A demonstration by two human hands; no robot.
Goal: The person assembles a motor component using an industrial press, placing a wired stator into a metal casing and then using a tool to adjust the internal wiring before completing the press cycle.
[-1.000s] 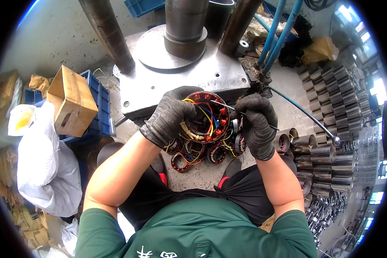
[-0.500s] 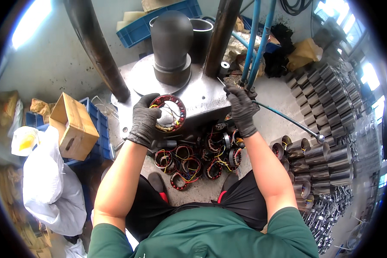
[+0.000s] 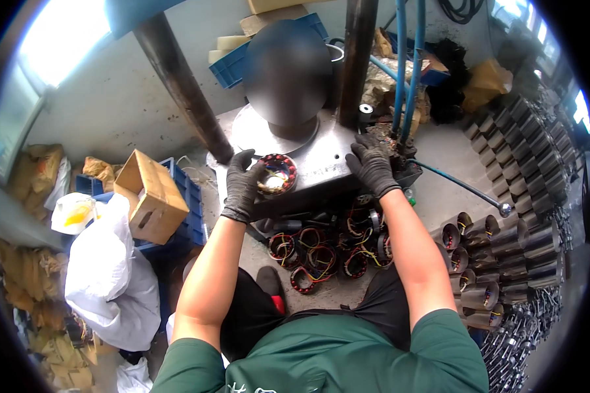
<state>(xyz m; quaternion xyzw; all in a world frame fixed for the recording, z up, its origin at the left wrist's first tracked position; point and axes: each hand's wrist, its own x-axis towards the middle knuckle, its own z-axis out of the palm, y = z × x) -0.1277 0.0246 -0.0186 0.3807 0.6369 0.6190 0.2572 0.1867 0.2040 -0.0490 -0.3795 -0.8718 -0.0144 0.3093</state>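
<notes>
Left hand (image 3: 242,188) is nearer, curled at the rim of the wired stator ring (image 3: 288,170) at its two o'clock, grip unclear; from the ring, the press disc (image 3: 248,128) lies toward twelve, the spread right hand (image 3: 373,169) at three.

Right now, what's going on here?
A person is handling a wired, red-wound ring at the front of a metal plate. The gloved left hand is at the ring's left side; whether the ring rests on the plate or is held just above it is unclear. The gloved right hand is at the plate's right side. More wired rings sit on the floor below.
</notes>
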